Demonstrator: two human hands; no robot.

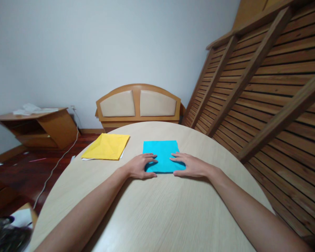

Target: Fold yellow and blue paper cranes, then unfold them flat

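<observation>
Blue paper (161, 154), a flat square, lies on the round wooden table (152, 217) under both sets of fingertips. Left of the left hand's fingers sits a yellow folded sheet (106, 147), well apart. The left hand (140, 166) rests palm-down, fingers loosely spread, pressing the paper's near-left corner. The right hand (190, 164) mirrors it, fingers extended flat on the near-right edge, gripping nothing.

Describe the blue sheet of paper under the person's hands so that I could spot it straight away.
On the round pale wooden table, look near the far edge, straight ahead of the person. The flat square sheet of bright blue paper lies there, with the left hand and right hand pressing on its near corners. Its neighbour to the left, the creased yellow paper, is untouched.
</observation>
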